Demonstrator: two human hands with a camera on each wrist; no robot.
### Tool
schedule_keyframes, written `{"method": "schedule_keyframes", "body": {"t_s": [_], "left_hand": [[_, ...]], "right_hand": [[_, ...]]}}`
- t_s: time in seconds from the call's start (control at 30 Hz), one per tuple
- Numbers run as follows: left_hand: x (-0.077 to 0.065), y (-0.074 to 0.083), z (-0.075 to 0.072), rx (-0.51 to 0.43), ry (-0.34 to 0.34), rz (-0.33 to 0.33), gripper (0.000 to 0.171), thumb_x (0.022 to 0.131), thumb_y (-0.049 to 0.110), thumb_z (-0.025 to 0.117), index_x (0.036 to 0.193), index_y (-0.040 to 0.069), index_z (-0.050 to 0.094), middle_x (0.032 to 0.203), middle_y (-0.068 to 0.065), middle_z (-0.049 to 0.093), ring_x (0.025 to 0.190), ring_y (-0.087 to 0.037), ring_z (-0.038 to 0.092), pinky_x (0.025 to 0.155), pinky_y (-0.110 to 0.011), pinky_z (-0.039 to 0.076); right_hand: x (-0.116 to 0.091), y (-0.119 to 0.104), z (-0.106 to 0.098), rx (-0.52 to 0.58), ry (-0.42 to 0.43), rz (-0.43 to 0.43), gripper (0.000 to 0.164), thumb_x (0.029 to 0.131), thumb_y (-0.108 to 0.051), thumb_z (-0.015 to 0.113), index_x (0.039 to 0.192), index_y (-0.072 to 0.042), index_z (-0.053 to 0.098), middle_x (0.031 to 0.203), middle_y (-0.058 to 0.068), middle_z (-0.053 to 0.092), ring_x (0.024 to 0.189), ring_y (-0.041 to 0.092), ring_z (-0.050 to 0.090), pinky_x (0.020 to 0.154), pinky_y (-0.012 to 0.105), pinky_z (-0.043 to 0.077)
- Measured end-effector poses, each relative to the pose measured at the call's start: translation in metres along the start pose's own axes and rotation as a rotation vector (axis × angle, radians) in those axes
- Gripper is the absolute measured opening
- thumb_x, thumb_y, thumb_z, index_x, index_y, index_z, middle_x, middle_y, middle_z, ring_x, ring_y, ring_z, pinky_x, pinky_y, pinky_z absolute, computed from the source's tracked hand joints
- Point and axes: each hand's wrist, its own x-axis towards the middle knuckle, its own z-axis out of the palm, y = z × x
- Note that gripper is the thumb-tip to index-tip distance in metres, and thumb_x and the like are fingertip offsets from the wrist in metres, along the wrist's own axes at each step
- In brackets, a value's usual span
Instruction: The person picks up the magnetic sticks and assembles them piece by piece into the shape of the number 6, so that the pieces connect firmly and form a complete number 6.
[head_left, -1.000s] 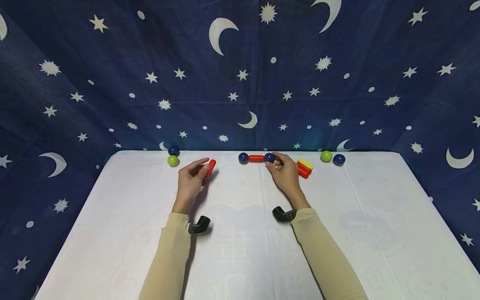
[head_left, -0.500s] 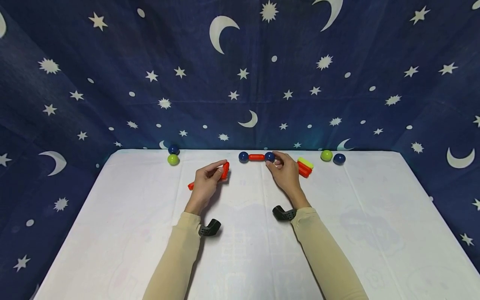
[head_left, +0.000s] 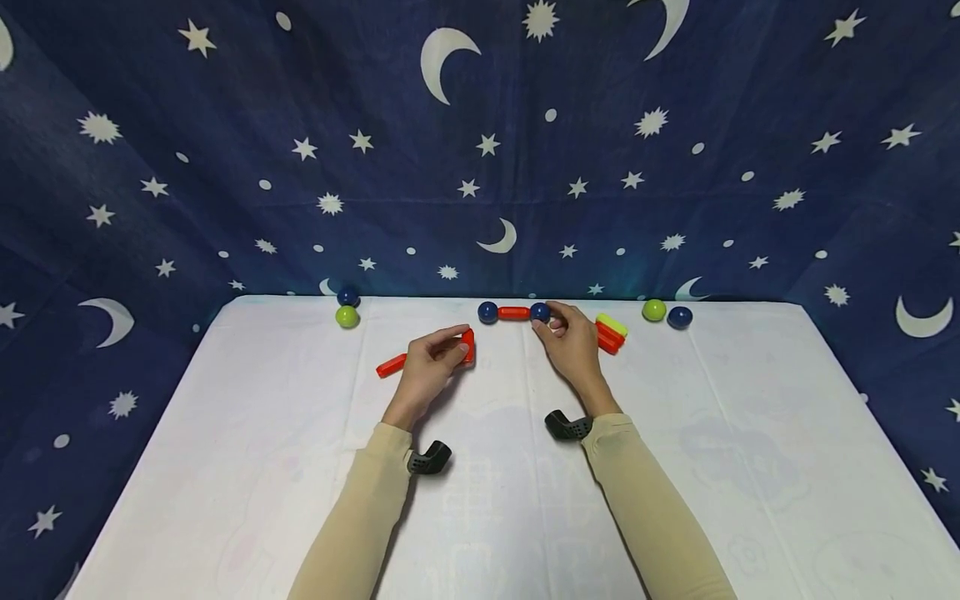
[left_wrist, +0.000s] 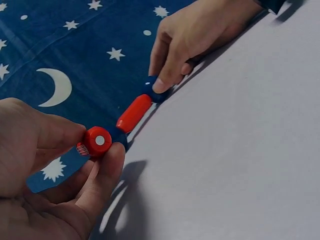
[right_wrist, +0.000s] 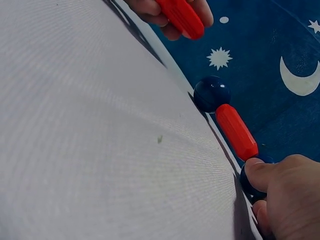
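My left hand (head_left: 431,369) pinches a red rod (head_left: 468,346) between thumb and fingers, above the table. The left wrist view shows this rod (left_wrist: 98,142) end-on, with a pale disc in its end. My right hand (head_left: 573,350) pinches a dark blue ball (head_left: 540,312) at the table's far edge. That ball meets a second red rod (head_left: 513,313), whose other end meets another blue ball (head_left: 487,312). In the right wrist view the held rod (right_wrist: 182,17) is apart from the nearer blue ball (right_wrist: 212,94). Another red rod (head_left: 391,366) lies behind my left hand.
Beside my right hand lie red rods (head_left: 610,338) and a yellow-green rod (head_left: 612,324). A green ball (head_left: 347,317) and blue ball (head_left: 348,297) sit at far left. Another green ball (head_left: 654,310) and blue ball (head_left: 680,317) sit right. A star-patterned cloth (head_left: 480,167) hangs behind the white table (head_left: 495,500).
My left hand has moved right with its red rod, toward the joined balls and rod. The rod lying on the table has come into fuller view. My right hand stays in place.
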Motion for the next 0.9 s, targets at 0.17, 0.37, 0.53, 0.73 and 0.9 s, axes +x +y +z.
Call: {"method": "schedule_keyframes", "body": {"t_s": [0.17,0.37,0.53,0.73,0.9], "left_hand": [[0.003,-0.002,0.008,0.046,0.007,0.031,0.035,0.096,-0.005,0.063,0.13,0.001,0.068,0.111,-0.02,0.068,0.09,-0.021,0.066,0.074,-0.025,0.056],[0.014,-0.004,0.019,0.052,0.019,0.036,0.034,0.096,-0.003,0.063,0.13,0.0,0.068,0.107,-0.019,0.068,0.087,-0.017,0.067,0.076,-0.026,0.058],[0.021,-0.003,0.027,0.1,0.04,0.04,0.034,0.096,-0.002,0.064,0.129,0.003,0.069,0.105,-0.018,0.069,0.087,-0.019,0.066,0.077,-0.027,0.058],[0.026,-0.003,0.031,0.129,0.061,0.03,0.034,0.096,-0.002,0.063,0.129,0.003,0.069,0.104,-0.018,0.069,0.087,-0.022,0.067,0.077,-0.028,0.058],[0.028,-0.002,0.033,0.108,0.062,0.038,0.034,0.095,-0.004,0.063,0.128,0.001,0.069,0.104,-0.02,0.069,0.085,-0.021,0.069,0.077,-0.03,0.059]], "right_hand": [[0.001,0.001,0.0,0.0,0.006,-0.009,0.043,0.093,-0.015,0.075,0.131,0.002,0.065,0.098,0.016,0.063,0.086,0.026,0.057,0.076,0.034,0.05],[0.001,0.002,0.002,0.003,0.007,-0.01,0.043,0.094,-0.016,0.075,0.131,0.002,0.065,0.099,0.016,0.063,0.086,0.026,0.057,0.077,0.036,0.051],[0.001,0.003,0.001,0.0,0.006,0.001,0.043,0.094,-0.017,0.075,0.132,0.001,0.065,0.099,0.015,0.063,0.086,0.026,0.057,0.076,0.035,0.05],[0.0,0.003,0.001,-0.009,-0.003,0.011,0.044,0.094,-0.018,0.075,0.133,0.0,0.064,0.101,0.015,0.063,0.088,0.025,0.056,0.078,0.035,0.051],[0.001,0.004,0.001,-0.007,0.007,-0.006,0.043,0.094,-0.016,0.075,0.131,0.0,0.065,0.1,0.015,0.063,0.087,0.026,0.058,0.078,0.036,0.052]]}}
